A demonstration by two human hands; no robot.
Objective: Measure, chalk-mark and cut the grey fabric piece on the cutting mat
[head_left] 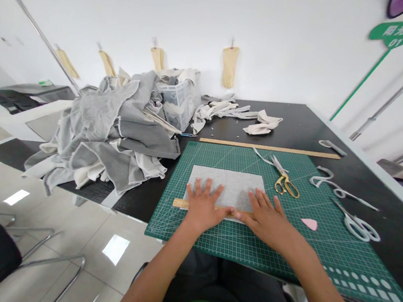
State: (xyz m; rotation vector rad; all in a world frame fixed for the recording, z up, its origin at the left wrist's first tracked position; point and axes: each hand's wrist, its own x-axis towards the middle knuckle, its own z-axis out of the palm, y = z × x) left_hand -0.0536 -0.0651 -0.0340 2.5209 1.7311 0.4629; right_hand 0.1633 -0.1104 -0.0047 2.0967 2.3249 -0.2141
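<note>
A rectangular piece of light grey fabric (pixel 239 185) lies flat on the green cutting mat (pixel 210 236). Across its near edge runs a wooden ruler (pixel 180 202), mostly hidden beneath my hands. My left hand (pixel 204 206) is spread flat over the fabric's left part and the ruler. Spread in the same way, my right hand (pixel 268 217) presses on the right part. The two thumbs meet at the ruler. Right of the fabric are gold-handled scissors (pixel 284 180), and a pink piece of tailor's chalk (pixel 309 224) rests nearer to my right forearm.
A large heap of grey fabric (pixel 101 128) covers the table's left side, beside a clear plastic bin (pixel 178 103). A long wooden ruler (pixel 269 147) lies along the mat's far edge. White-handled scissors (pixel 360 227) and fabric strips (pixel 334 182) lie at the right.
</note>
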